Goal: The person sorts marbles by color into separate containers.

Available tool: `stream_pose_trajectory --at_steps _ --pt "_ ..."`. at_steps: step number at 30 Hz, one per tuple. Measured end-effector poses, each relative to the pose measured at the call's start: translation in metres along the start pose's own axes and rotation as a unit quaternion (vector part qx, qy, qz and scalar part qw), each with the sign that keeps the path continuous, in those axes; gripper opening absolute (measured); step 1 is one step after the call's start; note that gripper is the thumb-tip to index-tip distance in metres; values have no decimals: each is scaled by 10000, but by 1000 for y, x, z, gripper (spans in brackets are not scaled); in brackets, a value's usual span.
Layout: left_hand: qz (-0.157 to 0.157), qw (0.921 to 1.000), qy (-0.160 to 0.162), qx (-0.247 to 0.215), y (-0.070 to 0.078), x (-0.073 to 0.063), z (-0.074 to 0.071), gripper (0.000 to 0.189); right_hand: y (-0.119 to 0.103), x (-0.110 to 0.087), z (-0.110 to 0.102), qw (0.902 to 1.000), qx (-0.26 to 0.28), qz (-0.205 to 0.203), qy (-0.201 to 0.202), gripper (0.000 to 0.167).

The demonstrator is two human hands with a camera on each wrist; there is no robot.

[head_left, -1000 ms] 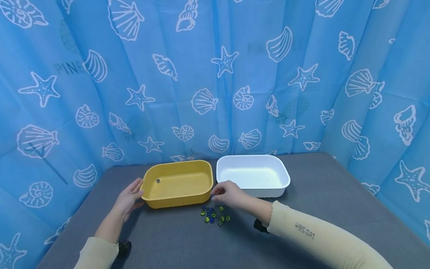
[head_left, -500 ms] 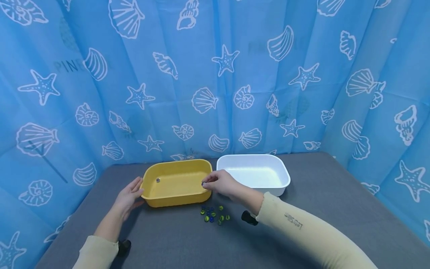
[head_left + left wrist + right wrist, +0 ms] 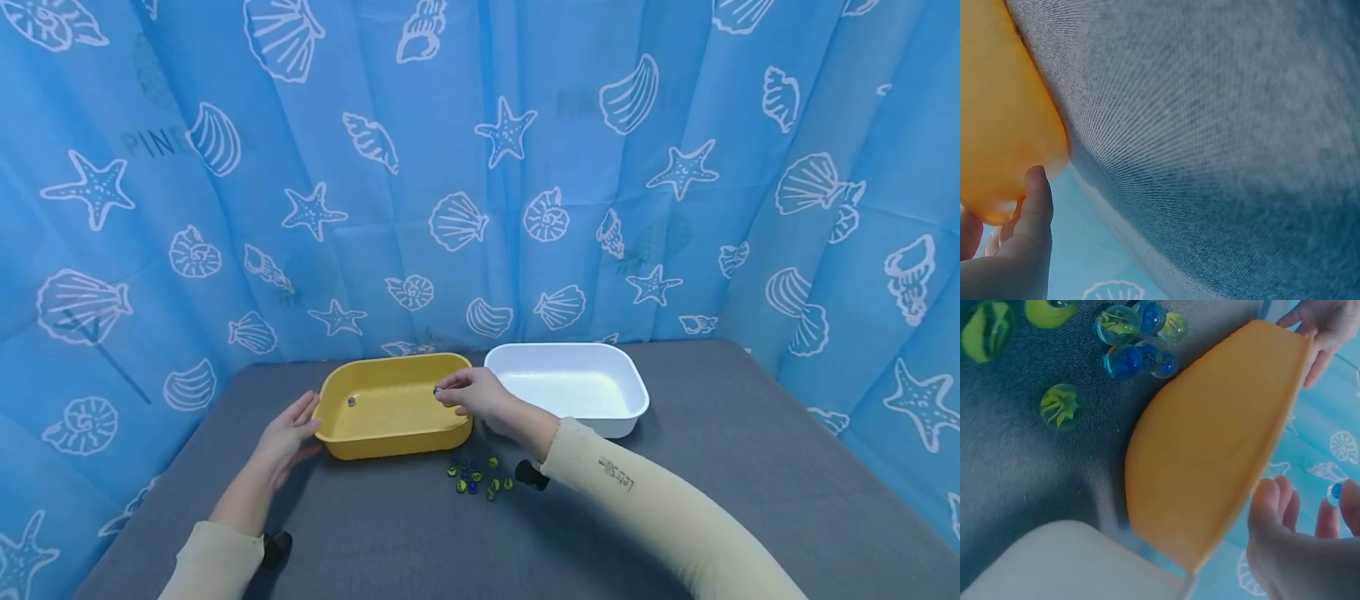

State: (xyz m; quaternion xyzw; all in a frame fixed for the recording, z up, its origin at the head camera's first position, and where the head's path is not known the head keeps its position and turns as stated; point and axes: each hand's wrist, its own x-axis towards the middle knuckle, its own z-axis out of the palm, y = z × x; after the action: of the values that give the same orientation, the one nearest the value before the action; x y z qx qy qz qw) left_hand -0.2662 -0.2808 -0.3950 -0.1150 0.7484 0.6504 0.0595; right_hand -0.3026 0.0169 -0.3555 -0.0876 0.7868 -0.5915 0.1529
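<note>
In the head view, my right hand (image 3: 480,396) is over the right part of the yellow bin (image 3: 390,437). It pinches a clear and blue marble (image 3: 1334,494) between thumb and fingertips, above the rim. My left hand (image 3: 285,437) holds the yellow bin's left end by the rim, one finger against the outer wall in the left wrist view. Another marble (image 3: 352,402) lies inside this bin, towards its left. Several loose blue marbles (image 3: 1124,361) and yellow-green marbles (image 3: 1063,407) lie on the grey cloth in front of the bin.
A white bin (image 3: 566,427) stands right of the yellow one, close beside it. Grey cloth (image 3: 390,533) covers the table. A blue shell-patterned curtain (image 3: 480,167) hangs directly behind the bins and along both sides.
My right hand has lifted the marble from beside the yellow bin's front right corner and carried it left, over the bin's rim. The left hand stays at the bin's left end.
</note>
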Motion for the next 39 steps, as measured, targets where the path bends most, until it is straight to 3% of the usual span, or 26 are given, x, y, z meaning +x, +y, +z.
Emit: stream_pose_trajectory --at_steps 6,23,33,39 --pt "-25 10000 47 -47 0 1 0 62 3 13 14 9998 194 5 25 21" --pt "45 10000 29 -58 -2 1 -1 61 7 42 34 9988 -18 132 468 15" --pt "37 10000 60 -8 -2 1 1 62 20 74 43 9939 -219 465 980 11" --pt "67 10000 45 12 -3 1 -1 62 25 86 44 9915 -443 725 981 9"
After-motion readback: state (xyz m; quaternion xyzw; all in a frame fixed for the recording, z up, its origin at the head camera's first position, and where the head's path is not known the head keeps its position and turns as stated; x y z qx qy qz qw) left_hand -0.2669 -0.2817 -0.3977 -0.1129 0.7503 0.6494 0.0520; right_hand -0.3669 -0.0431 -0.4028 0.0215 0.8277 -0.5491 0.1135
